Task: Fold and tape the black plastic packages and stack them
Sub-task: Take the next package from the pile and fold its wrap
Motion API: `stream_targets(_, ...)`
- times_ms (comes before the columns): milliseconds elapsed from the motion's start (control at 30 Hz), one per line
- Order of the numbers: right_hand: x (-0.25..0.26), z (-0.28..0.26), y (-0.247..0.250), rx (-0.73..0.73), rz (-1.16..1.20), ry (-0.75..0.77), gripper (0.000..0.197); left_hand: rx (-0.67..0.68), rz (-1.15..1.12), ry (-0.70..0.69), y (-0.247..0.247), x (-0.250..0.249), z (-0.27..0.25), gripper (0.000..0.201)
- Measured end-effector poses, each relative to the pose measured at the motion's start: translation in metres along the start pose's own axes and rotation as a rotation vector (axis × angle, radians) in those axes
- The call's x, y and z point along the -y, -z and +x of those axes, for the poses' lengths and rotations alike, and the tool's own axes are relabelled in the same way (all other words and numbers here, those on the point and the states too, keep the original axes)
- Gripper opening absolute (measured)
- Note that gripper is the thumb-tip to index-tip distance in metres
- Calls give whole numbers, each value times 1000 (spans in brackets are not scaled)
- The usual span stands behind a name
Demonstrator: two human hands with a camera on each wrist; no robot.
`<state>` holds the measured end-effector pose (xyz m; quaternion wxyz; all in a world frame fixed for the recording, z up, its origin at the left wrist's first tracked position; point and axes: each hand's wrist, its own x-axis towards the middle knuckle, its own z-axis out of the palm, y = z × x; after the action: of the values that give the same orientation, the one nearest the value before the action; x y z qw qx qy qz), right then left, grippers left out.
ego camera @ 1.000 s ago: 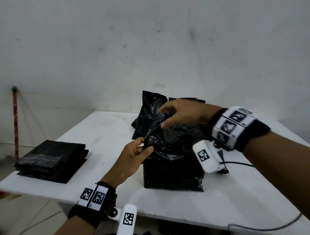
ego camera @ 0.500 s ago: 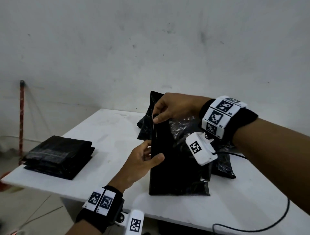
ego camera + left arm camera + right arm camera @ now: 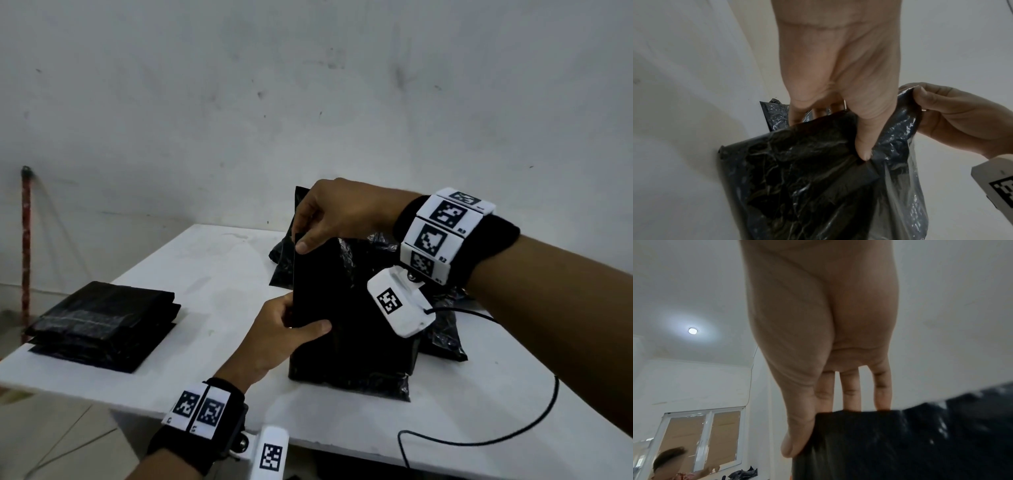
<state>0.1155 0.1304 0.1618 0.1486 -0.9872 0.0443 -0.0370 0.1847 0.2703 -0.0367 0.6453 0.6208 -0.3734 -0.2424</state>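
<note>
The left hand [image 3: 274, 337] pinches the side edge of an upright black bag [image 3: 346, 329], thumb across its front and fingers behind. Above it, the right hand [image 3: 337, 212] pinches the bag's top corner between thumb and fingers. Both wrists wear black bands with white square-code tags; no wording is readable. The bag stands on a white table [image 3: 212, 274]. Left of the left hand lies a stack of folded bags [image 3: 102, 318]. Behind the held bag sit more crumpled bags [image 3: 284, 260], before a scuffed white wall [image 3: 239, 102].

text: "R3" and "R2" | on: white marker tags of right wristband [image 3: 442, 233] | other: unreadable
</note>
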Motion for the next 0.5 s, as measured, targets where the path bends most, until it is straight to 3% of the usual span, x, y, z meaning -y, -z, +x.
stream_targets(200,-4,-11,9,-18,-24,-12,14,19,-92,-82,0,-21,5,40)
stream_targets(333,0,-14,7,-39,-59,-6,17,-117,-137,-201,3,-55,18,28)
stream_targets(433,-1,-19,9,-95,-6,-26,24,-126,-87,-214,6,-69,22,9)
stream_targets(500,-12,-33,12,-121,54,-41,32,-131,-77,-194,7,-71,22,6)
